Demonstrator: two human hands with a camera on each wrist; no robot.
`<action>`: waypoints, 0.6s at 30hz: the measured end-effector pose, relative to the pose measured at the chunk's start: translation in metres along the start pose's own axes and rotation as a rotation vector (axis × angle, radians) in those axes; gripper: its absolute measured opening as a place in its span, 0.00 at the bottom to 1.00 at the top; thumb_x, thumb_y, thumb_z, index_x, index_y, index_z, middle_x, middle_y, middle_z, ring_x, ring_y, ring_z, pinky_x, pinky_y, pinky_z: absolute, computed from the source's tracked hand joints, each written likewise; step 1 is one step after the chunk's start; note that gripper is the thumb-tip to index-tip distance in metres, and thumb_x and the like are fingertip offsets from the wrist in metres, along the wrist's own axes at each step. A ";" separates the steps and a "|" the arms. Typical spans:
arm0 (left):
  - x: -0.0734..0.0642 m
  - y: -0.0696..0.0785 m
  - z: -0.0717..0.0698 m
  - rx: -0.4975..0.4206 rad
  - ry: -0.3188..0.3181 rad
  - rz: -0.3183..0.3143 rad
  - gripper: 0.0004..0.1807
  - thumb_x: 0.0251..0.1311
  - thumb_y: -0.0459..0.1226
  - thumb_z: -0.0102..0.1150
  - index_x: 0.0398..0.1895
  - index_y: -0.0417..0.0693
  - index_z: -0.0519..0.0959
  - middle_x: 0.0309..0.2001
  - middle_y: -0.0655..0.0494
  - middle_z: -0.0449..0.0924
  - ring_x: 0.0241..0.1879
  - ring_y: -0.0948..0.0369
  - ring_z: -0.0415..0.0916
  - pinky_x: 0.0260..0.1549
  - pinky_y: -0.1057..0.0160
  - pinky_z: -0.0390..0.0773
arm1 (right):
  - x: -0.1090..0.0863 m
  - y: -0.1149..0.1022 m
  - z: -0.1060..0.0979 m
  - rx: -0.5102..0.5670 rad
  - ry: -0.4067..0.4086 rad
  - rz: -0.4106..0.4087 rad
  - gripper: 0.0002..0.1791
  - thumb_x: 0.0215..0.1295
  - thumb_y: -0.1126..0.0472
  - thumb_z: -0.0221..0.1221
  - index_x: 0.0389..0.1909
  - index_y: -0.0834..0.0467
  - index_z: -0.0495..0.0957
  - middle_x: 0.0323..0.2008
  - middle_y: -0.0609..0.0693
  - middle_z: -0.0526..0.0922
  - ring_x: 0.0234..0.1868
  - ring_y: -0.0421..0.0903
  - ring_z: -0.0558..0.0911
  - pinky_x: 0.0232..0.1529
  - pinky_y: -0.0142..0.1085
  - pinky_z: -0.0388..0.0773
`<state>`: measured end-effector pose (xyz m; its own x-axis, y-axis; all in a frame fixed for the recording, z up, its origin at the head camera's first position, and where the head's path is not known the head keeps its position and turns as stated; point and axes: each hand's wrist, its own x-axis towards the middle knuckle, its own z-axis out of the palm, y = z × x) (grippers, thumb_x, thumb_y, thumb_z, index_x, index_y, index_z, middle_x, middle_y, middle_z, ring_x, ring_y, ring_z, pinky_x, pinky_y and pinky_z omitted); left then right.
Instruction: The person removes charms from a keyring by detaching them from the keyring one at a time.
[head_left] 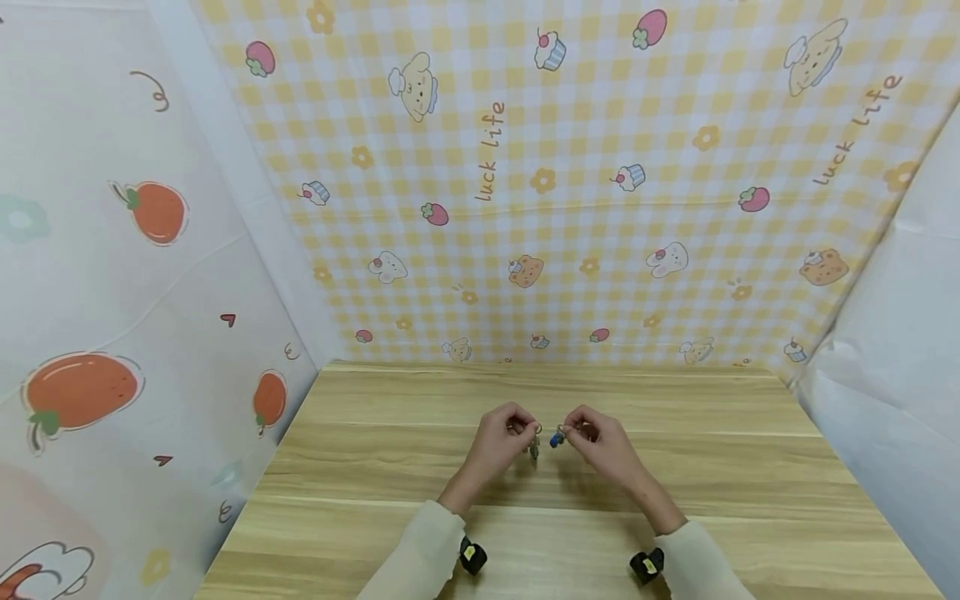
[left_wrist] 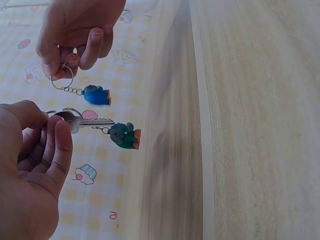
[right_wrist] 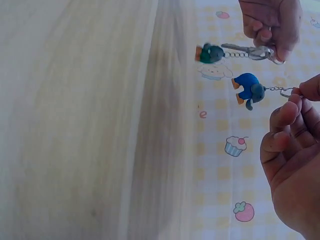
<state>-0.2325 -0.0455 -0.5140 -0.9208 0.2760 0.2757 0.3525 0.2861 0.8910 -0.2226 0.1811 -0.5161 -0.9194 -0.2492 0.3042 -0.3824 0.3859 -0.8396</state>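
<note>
In the head view my left hand (head_left: 504, 440) and right hand (head_left: 602, 443) face each other over the tabletop, a small gap between them. My left thumb and fingers pinch a key ring. From it hang a silver key (left_wrist: 95, 122) and, on a short chain, a green elephant keychain figure (left_wrist: 125, 136) with orange feet. The right hand pinches a split ring whose chain carries a blue elephant keychain figure (right_wrist: 247, 89), also orange-footed. No key shows on that ring. Both figures dangle close together, and my curled fingers partly cover the rings.
Beneath both hands is a light wood-grain table (head_left: 360, 467). Yellow checked cloth (head_left: 570, 225) with printed cartoons hangs behind its far edge. A white printed sheet (head_left: 187, 308) borders the left side, a plain white sheet (head_left: 892, 333) the right. Black wrist cameras sit at both cuffs.
</note>
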 end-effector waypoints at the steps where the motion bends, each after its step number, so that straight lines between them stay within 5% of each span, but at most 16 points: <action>1: 0.000 0.000 0.000 -0.005 0.000 0.000 0.03 0.73 0.31 0.63 0.40 0.47 0.85 0.36 0.52 0.86 0.29 0.67 0.78 0.28 0.69 0.82 | 0.000 0.000 -0.002 -0.006 -0.001 -0.004 0.04 0.77 0.64 0.63 0.39 0.55 0.83 0.31 0.56 0.85 0.20 0.34 0.69 0.21 0.30 0.68; 8: 0.001 0.000 0.000 -0.043 0.008 -0.009 0.03 0.73 0.33 0.64 0.40 0.46 0.86 0.34 0.50 0.85 0.28 0.65 0.79 0.28 0.70 0.82 | 0.003 0.003 -0.014 -0.119 0.012 -0.006 0.04 0.76 0.64 0.63 0.39 0.53 0.84 0.29 0.45 0.83 0.24 0.36 0.70 0.24 0.31 0.69; 18: 0.002 -0.002 0.000 -0.022 0.011 0.005 0.03 0.73 0.33 0.64 0.40 0.47 0.86 0.36 0.52 0.86 0.29 0.65 0.78 0.29 0.71 0.80 | 0.006 0.008 -0.036 -0.192 0.031 0.020 0.03 0.75 0.64 0.64 0.40 0.54 0.85 0.28 0.46 0.82 0.25 0.37 0.71 0.25 0.31 0.68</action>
<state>-0.2348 -0.0458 -0.5154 -0.9210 0.2667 0.2838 0.3532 0.2646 0.8974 -0.2349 0.2149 -0.5044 -0.9284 -0.2134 0.3042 -0.3714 0.5537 -0.7453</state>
